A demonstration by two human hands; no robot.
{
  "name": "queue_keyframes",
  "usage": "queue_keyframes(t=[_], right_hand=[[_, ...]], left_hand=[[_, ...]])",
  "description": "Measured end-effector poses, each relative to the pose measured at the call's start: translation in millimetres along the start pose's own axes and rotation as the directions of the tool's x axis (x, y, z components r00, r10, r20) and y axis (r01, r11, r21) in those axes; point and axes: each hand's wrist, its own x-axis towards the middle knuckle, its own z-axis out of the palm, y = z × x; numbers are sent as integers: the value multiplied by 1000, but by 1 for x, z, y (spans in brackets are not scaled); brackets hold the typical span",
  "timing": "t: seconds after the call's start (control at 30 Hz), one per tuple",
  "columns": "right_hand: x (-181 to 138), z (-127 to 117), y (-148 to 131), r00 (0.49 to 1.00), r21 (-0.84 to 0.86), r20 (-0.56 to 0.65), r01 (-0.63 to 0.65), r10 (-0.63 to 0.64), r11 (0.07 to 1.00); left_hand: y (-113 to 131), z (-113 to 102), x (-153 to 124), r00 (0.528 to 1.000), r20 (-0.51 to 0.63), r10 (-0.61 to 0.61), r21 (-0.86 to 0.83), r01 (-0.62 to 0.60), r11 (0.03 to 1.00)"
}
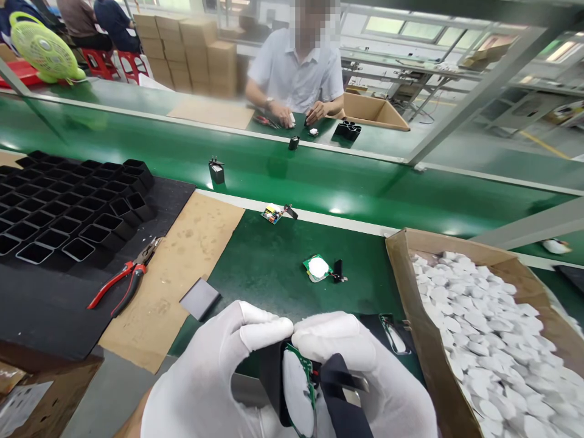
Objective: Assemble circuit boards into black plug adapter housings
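Note:
Both my hands wear white gloves at the bottom of the head view. My left hand is closed around a black casing. My right hand is closed on a green circuit board with a white pad and a black plug piece, pressing it at the casing. On the green mat ahead lies a second board with a white pad and a black plug part. Another small board lies near the conveyor edge.
A cardboard box of white pads stands at right. Black trays of square cells and red-handled pliers lie at left. A grey sheet lies nearby. A black adapter rides the green conveyor. A person works opposite.

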Motion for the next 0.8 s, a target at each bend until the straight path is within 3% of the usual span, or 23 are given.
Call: queue_keyframes(t=[0.8], right_hand=[[3, -2, 9, 999, -113, 0, 36, -36, 993]], left_hand=[[-4, 3, -4, 997, 18, -76, -44, 77, 996]])
